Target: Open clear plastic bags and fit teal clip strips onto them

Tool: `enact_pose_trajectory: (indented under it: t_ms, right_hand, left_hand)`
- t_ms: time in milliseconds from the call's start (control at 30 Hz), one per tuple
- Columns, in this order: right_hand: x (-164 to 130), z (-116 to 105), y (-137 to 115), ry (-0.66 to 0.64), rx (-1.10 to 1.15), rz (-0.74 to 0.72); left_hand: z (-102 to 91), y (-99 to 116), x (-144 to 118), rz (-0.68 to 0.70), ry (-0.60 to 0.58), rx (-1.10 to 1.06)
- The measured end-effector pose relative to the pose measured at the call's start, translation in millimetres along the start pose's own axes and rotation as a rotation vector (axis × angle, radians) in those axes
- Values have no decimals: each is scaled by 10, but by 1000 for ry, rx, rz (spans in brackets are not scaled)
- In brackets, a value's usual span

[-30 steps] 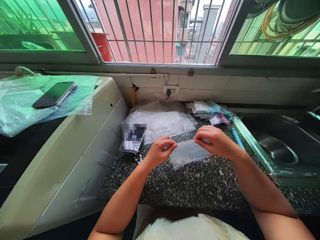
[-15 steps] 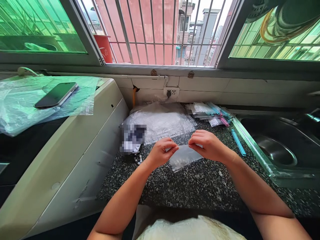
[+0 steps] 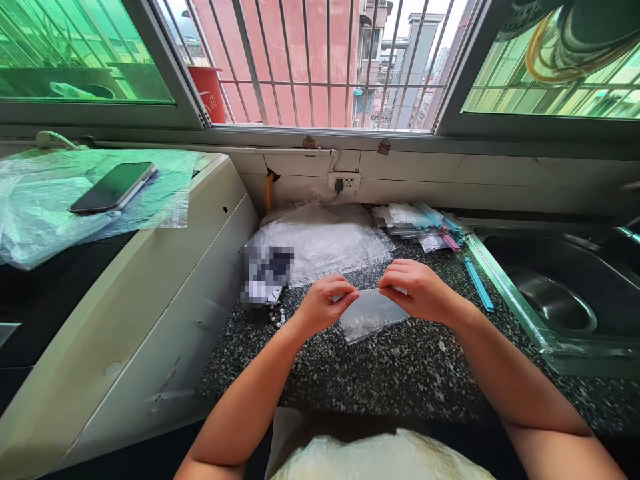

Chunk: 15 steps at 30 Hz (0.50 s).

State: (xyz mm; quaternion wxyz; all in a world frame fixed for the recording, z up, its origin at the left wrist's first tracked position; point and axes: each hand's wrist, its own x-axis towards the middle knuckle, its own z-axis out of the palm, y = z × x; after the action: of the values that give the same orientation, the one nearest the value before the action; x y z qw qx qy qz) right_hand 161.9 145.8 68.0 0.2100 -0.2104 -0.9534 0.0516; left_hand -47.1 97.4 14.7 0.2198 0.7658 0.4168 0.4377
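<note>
Here we pinched a small clear bag (image 3: pixel 371 313) by its top edge, left hand (image 3: pixel 323 305) and right hand (image 3: pixel 417 291) each in a tight grip on it, just above the speckled counter (image 3: pixel 380 373) near its middle.

I note: desk (image 3: pixel 380 373) black, white-speckled; bag (image 3: pixel 373 313) clear; phone (image 3: pixel 114 188) black; strips (image 3: pixel 479 285) blue, pink; window glass (image 3: pixel 75 60) green-tinted.
</note>
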Motion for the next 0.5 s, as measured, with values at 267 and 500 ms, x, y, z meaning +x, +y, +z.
enact_pose_trajectory:
  t_ms: [267, 500]
  right_hand:
    - [-37, -72, 74, 16, -1, 30]
    - [-32, -82, 69, 28, -17, 16]
  left_hand:
    - [-28, 5, 11, -4, 85, -34]
    - [-20, -28, 6, 12, 104, -12]
